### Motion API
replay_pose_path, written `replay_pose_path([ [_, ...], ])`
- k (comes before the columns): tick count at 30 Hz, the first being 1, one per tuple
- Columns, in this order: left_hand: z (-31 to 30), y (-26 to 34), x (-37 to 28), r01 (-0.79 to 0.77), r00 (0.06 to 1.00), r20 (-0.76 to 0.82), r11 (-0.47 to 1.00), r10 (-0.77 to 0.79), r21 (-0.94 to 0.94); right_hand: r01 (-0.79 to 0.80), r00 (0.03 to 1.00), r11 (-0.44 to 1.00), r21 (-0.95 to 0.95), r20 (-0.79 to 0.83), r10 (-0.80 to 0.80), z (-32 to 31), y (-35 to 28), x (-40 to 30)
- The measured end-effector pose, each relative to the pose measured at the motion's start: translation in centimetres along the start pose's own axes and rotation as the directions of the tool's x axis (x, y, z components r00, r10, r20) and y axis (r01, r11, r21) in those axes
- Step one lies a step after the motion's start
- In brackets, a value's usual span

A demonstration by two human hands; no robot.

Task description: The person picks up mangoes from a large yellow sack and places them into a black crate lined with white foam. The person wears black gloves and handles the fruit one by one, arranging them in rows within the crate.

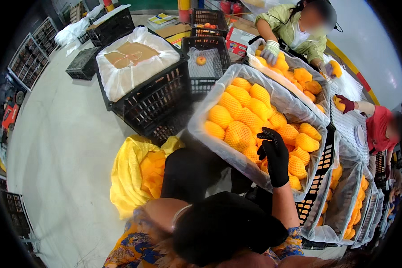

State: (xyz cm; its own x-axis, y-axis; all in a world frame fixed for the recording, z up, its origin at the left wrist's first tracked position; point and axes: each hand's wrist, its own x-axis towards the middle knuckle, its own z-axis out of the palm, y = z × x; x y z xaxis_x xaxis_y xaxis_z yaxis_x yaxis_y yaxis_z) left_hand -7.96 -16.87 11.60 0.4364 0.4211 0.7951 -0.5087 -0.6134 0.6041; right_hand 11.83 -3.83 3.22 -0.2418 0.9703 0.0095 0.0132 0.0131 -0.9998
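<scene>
My right hand (275,159), in a black knit glove with dotted fingertips, hovers over a crate lined with translucent film (201,129). Its fingers are bent and apart, with nothing seen between them. Round fruits in yellow-orange foam nets (238,135) fill this crate. My left hand (227,227) appears as a large dark gloved shape close to the camera, beyond a wrist with a pale bracelet; its fingers cannot be made out. Left of my dark-clad legs, a yellow sack (125,174) stands with orange foam nets (152,171) inside.
A black plastic crate (150,100) with a white liner and cardboard stands ahead left. Behind it, another crate (206,80) holds one bare fruit (201,60). A gloved co-worker (296,33) handles netted fruit across from me; another, in red (380,129), holds one. More lined crates (341,201) stand right.
</scene>
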Motion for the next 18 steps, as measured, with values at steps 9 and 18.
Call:
replay_pose_path([
  [9, 0.00, 0.63, 0.46, 0.025, 0.999, 0.026, 1.000, -0.025, -0.007, 0.001, 0.999, 1.000, -0.012, 0.038, -0.001, -0.07, 0.17, -0.24],
  [18, 0.10, 0.26, -0.29, 0.041, 0.999, -0.013, 0.999, -0.041, -0.022, 0.010, 0.999, 0.999, -0.052, 0.047, -0.008, 0.06, 0.21, -0.38],
])
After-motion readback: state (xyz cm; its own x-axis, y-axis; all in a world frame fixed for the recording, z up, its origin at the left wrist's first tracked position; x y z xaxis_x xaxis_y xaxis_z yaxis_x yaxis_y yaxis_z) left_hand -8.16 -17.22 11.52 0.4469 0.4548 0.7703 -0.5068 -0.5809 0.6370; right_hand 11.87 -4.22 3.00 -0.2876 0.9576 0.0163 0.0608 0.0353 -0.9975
